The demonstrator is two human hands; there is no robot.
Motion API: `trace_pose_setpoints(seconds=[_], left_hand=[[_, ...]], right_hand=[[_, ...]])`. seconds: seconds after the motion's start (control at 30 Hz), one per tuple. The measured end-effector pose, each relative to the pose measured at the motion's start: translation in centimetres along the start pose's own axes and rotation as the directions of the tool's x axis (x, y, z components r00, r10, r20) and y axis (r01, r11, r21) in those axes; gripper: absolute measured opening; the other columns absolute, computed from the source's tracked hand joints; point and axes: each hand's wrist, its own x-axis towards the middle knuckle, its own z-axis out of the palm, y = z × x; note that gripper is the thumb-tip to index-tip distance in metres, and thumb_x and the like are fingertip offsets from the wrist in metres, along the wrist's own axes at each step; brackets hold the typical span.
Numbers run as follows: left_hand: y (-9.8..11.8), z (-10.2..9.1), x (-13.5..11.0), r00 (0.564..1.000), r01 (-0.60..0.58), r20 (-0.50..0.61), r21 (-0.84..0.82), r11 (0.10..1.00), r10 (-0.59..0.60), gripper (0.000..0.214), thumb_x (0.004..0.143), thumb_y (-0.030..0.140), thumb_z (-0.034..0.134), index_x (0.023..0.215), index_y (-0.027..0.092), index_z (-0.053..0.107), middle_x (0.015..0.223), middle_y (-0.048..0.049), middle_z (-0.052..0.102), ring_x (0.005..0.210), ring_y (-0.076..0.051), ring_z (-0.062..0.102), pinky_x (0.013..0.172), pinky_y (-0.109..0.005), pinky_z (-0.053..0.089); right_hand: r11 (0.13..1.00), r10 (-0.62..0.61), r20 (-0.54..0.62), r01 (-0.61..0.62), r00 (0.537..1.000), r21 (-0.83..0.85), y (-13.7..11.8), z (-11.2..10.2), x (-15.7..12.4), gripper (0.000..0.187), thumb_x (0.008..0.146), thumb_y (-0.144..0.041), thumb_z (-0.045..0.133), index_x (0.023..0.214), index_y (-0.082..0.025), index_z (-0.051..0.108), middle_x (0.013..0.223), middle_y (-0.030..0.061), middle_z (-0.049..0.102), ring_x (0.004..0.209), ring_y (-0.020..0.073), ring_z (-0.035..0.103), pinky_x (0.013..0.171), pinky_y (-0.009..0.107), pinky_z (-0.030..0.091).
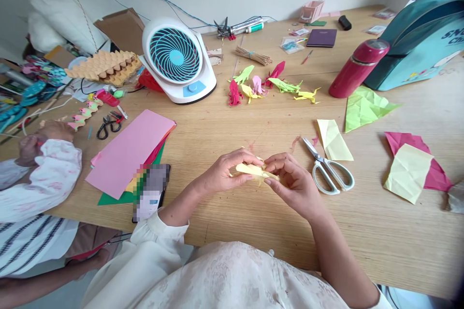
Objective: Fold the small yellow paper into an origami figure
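Phone [151, 198]: sits around 8 o'clock from the folded yellow paper [250, 170], close to the table [380, 231] edge and right by the left sleeve [152, 246], so imo a careless elbow could knock it off.
Yellow paper: ripping is the big worry tbh. It looks small and thin, and both hands are on it, so an uneven tug or an over-hard crease could tear it.
Scissors [335, 174]: 3 o'clock, just past the right hand [293, 178]; a stray knuckle could bump them.
Fan [176, 55]: 11 o'clock, way back, facing this way. Can't tell if it's on, but a gust could shift the paper figures [286, 86] at 12.
Left fingers: left hand [230, 170] has a narrow pinch at the paper's 9 o'clock end, thumb on the near side, fingertips on the far side.
Right fingers: same deal at 3 o'clock, holding the other end, thumb nearest.
Between them: the paper's middle, bridging both pinches; its inner folds are hidden.
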Motion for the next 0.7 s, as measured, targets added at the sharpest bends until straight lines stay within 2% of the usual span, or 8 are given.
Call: trace_pose_setpoints(seconds=[0.13,0.3,0.47,0.7], left_hand=[[-0.2,-0.5,0.1,0.999,-0.007,0.039,-0.038,0.999,0.009,0.028,0.088,0.028,0.071,0.115,0.019,0.068,0.107,-0.0097,0.073,0.100,-0.019,0.067,0.089,-0.031,0.051],[-0.3,-0.9,0.3,0.996,-0.031,0.086,-0.023,0.999,0.032,0.027,0.089,0.027,0.070,0.115,0.020,0.069,0.108,-0.0095,0.073,0.103,-0.020,0.068,0.091,-0.031,0.050],[-0.5,-1.2,0.3,0.994,-0.003,0.108,0.014,1.000,0.001,0.033,0.088,0.030,0.072,0.119,0.021,0.070,0.110,-0.0102,0.073,0.103,-0.020,0.069,0.092,-0.030,0.051],[-0.3,-1.4,0.6,0.991,-0.016,0.136,0.040,0.999,0.010,0.026,0.088,0.030,0.071,0.111,0.020,0.072,0.109,-0.0103,0.074,0.102,-0.020,0.069,0.093,-0.031,0.052]], right_hand=[[0.991,0.063,0.002,-0.063,0.998,0.119,0.3,0.2,0.0,0.010,0.089,-0.027,0.071,0.098,-0.026,0.068,0.110,0.0064,0.058,0.106,0.0194,0.059,0.087,0.033,0.052],[0.966,0.115,-0.015,-0.108,0.993,0.234,0.6,0.6,0.0,0.009,0.089,-0.026,0.072,0.095,-0.026,0.066,0.107,0.0039,0.058,0.101,0.0163,0.060,0.087,0.030,0.052],[0.970,0.117,-0.042,-0.105,0.992,0.219,0.5,0.6,0.1,0.007,0.088,-0.026,0.073,0.094,-0.025,0.069,0.107,0.0046,0.060,0.103,0.0165,0.060,0.090,0.031,0.051],[0.993,0.084,-0.059,-0.079,0.995,0.090,0.4,0.4,0.1,0.009,0.089,-0.032,0.072,0.094,-0.025,0.073,0.110,0.0073,0.063,0.105,0.0203,0.061,0.088,0.036,0.053]])
